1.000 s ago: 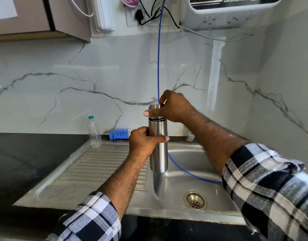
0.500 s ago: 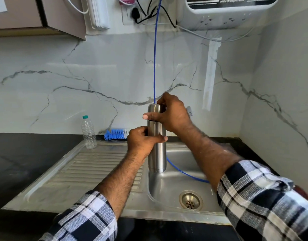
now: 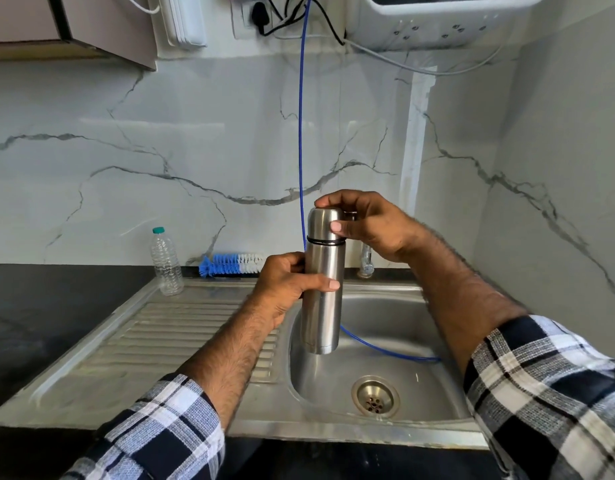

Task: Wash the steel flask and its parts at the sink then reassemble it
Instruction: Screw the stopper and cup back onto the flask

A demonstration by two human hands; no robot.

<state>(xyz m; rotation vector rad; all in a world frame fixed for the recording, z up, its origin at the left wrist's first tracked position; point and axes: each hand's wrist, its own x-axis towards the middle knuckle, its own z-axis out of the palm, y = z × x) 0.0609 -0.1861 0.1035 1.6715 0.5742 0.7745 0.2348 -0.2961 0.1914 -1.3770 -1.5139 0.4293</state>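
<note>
1. Both hands are on the steel flask (image 3: 322,289), held upright over the sink basin (image 3: 396,327), its base clear of the basin floor.
2. Your left hand (image 3: 292,285) wraps the flask body at mid-height, thumb lying across the front.
3. Your right hand (image 3: 365,226) curls round the cap (image 3: 325,223): fingers over the crown, thumb tip pressed on the cap's front.
4. Change from half a second ago: a dark band now shows under the cap where it meets the body. It showed a second ago as well, but not at the half-second mark. Your right thumb has moved from pointing past the left edge of the cap to sitting on its face.
5. Left-hand grip unchanged across all three frames.
6. Surface: black table (image 3: 49,320) carrying a steel sink with a ribbed drainboard (image 3: 181,327) on the left and a drain (image 3: 375,396) at the basin bottom.
7. Clear plastic bottle (image 3: 165,263) stands at the drainboard's back corner; blue-and-white bottle brush (image 3: 230,263) lies against the wall beside it.
8. Blue hose (image 3: 301,133) drops down the marble wall and curls into the basin behind the flask.
9. Small tap (image 3: 365,263) sits behind your right wrist. White appliance (image 3: 448,19) and cables above.
</note>
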